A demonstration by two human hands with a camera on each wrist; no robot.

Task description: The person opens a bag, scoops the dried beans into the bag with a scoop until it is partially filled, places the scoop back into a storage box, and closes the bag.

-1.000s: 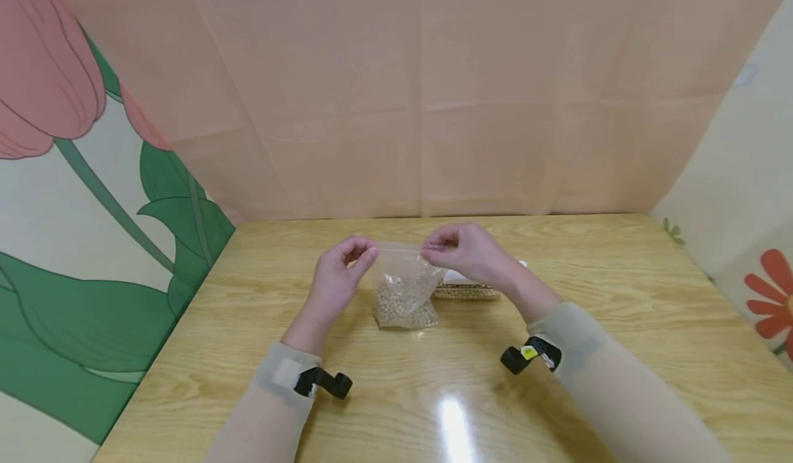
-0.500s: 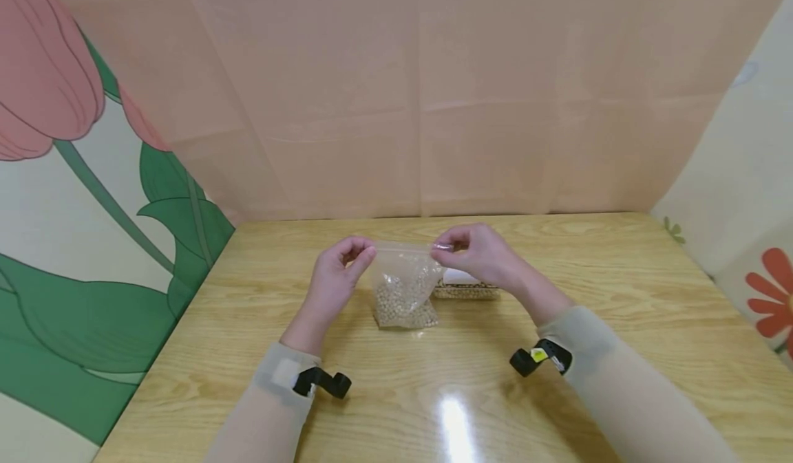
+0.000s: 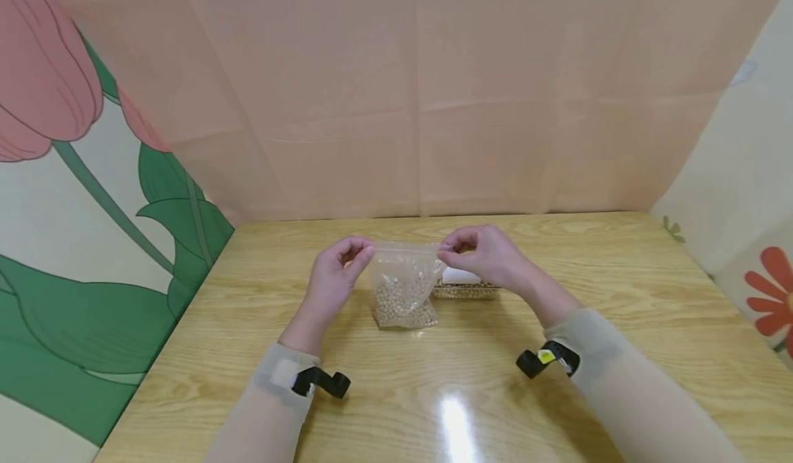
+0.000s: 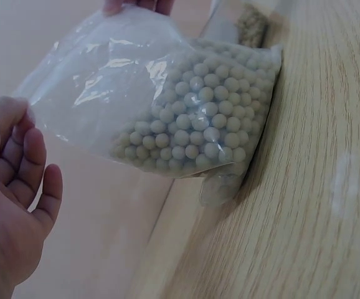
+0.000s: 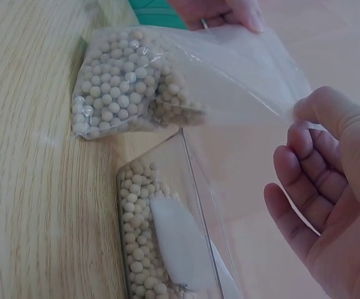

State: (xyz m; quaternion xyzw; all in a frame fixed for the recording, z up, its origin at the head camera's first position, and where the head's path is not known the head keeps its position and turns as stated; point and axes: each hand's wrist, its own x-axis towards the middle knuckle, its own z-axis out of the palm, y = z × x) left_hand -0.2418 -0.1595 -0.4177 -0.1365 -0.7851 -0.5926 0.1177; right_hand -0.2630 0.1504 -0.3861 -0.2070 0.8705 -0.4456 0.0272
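Note:
A clear zip bag partly filled with small pale round beads stands on the table. My left hand pinches the left corner of its top edge between thumb and forefinger. The opposite top corner is pinched by my right hand, so the bag's mouth is stretched between them. In the right wrist view the beads settle in the bottom of the bag, and the other fingers of my right hand hang loosely curled. Just behind and right of the bag is a clear box holding similar beads, partly hidden by my right hand.
Inside the box lies a smooth white piece on the beads, shaped like a scoop. The wooden table ends at a pink cloth backdrop. Black wrist mounts sit on both forearms.
My right hand has moved to the right along the bag's top edge to its corner, drawing that edge wider. My left hand has barely moved.

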